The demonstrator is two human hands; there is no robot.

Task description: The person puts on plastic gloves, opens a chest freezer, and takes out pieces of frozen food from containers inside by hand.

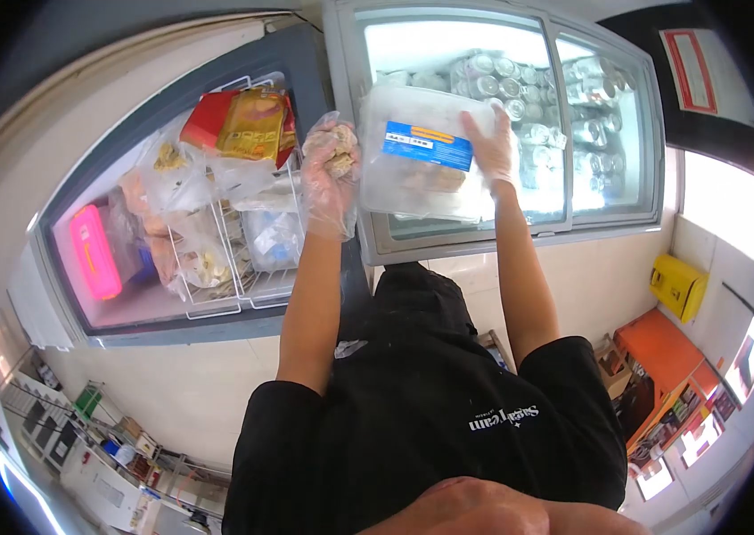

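Observation:
A thin clear plastic glove covers my left hand (330, 174), whose fingers are wrapped round a pale, lumpy food piece (340, 150). Just right of it is a translucent plastic container (413, 178) with a blue label (428, 145) on its lid. My right hand (493, 147), also gloved, grips the container's right side, with the thumb and a finger over the lid. Something brownish shows dimly inside. The container is over the glass top of the right-hand freezer (475, 234).
At left, an open chest freezer (74, 308) holds wire baskets (217, 312), bagged food (208, 267), a red and gold packet (248, 125) and a pink box (95, 252). Bottles or cans (506, 89) show under the right freezer's glass. A yellow box (677, 287) is at far right.

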